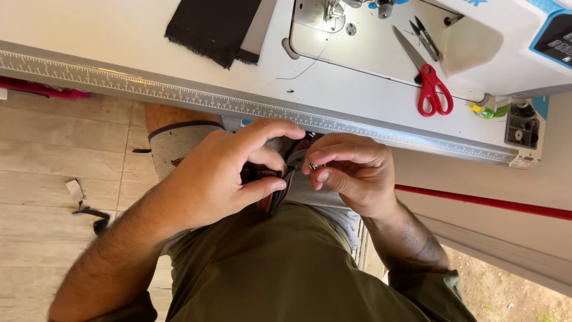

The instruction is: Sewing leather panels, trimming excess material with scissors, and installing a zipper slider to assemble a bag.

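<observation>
My left hand [220, 176] grips a small dark piece of fabric or strap [279, 186] in front of my lap, thumb and fingers pinched on its folded edge. My right hand [351, 170] pinches a tiny silver metal piece [313, 166] between thumb and forefinger, right beside the dark piece. Both hands are held below the front edge of the sewing table [179, 59]. What the hands cover of the dark piece is hidden.
A white sewing machine [494, 42] stands on the table at upper right, with red-handled scissors [430, 83] and small black snips [426, 36] beside it. Black cloth [211, 27] lies at the table's back. A ruler strip [179, 95] runs along the table edge. Scraps [89, 211] lie on the wooden floor.
</observation>
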